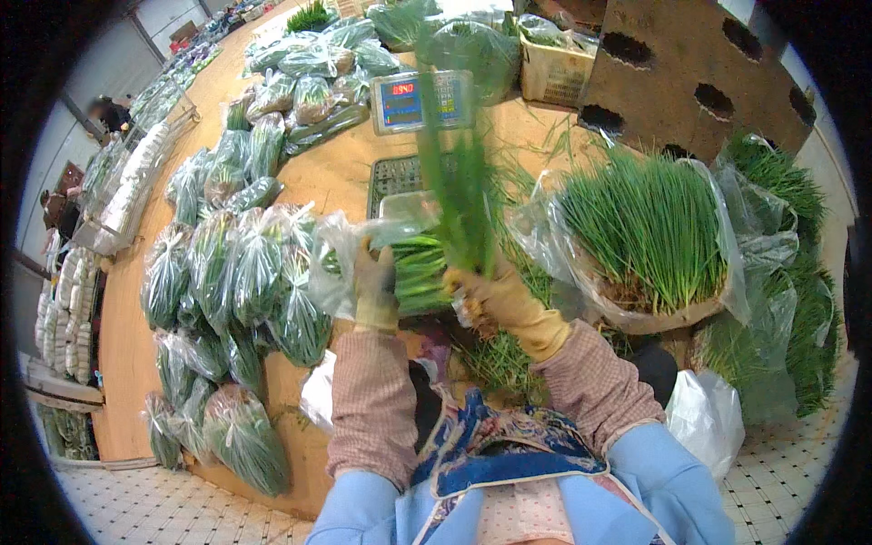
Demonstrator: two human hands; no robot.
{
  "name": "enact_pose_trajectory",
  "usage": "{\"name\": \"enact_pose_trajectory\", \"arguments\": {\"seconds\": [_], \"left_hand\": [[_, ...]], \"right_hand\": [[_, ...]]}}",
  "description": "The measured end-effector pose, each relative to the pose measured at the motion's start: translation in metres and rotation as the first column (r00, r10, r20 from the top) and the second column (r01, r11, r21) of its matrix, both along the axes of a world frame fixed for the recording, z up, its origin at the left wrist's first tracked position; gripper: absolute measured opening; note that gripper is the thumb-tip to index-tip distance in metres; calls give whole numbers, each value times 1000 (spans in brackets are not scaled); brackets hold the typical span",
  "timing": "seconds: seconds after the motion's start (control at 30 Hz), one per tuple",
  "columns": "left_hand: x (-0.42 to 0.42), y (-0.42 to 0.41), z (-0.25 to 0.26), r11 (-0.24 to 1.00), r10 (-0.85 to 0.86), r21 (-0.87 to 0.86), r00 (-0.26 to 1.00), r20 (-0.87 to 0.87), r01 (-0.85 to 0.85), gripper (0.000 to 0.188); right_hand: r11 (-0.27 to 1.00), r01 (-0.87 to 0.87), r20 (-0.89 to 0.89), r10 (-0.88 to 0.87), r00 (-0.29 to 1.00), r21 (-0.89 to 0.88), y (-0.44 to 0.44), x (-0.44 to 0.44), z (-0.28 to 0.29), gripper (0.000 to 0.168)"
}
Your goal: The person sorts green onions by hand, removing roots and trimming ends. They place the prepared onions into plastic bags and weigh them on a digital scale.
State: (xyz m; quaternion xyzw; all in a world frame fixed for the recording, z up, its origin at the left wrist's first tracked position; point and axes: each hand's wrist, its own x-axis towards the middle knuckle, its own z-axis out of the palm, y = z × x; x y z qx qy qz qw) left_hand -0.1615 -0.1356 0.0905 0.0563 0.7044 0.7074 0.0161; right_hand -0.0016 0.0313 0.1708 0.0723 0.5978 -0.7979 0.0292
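Note:
My right hand (pixel 507 296), in a yellow work glove, grips the root end of a bunch of thin green onions (pixel 463 177). The bunch stands upright and its tops are blurred. Also gloved, my left hand (pixel 376 283) has hold of a clear plastic bag (pixel 334 262). More green stalks (pixel 415 269) lie level between the two hands, partly within the bag. Beyond them is a digital scale with a lit display (pixel 395 102) and a dark, perforated platform (pixel 395 180); the raised bunch hides part of both.
To the left lie several tied bags of greens (pixel 252 266), with more bags (pixel 306 58) farther back. An open bag of green onions (pixel 647 231) stands at right, before a brown board with holes (pixel 681 75). A crate (pixel 555 68) sits behind. Loose trimmings (pixel 504 364) lie near my body.

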Motion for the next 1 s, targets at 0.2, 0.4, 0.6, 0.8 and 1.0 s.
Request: {"name": "enact_pose_trajectory", "arguments": {"seconds": [0.2,0.4,0.6,0.8,1.0], "left_hand": [[-11,-59,-19,667,-59,735,993,-106,118,45],[-40,-91,5,930,235,359,882,-408,-82,59],[-24,-80,58,555,190,-519,706,-682,-650,70],[-22,-86,75,659,328,-387,710,-624,-645,58],[7,-94,72,637,107,-443,641,-760,-631,67]], "right_hand": [[675,266,-658,426,620,688,-51,-83,-14,51],[272,210,-340,641,688,939,-41,-133,-64,58],[-174,-12,36,136,990,985,55,-162,-102,26],[-121,-221,231,74,970,968,22,-145,-42,37],[117,-6,-6,103,995,993,35,-104,-32,46]]}}
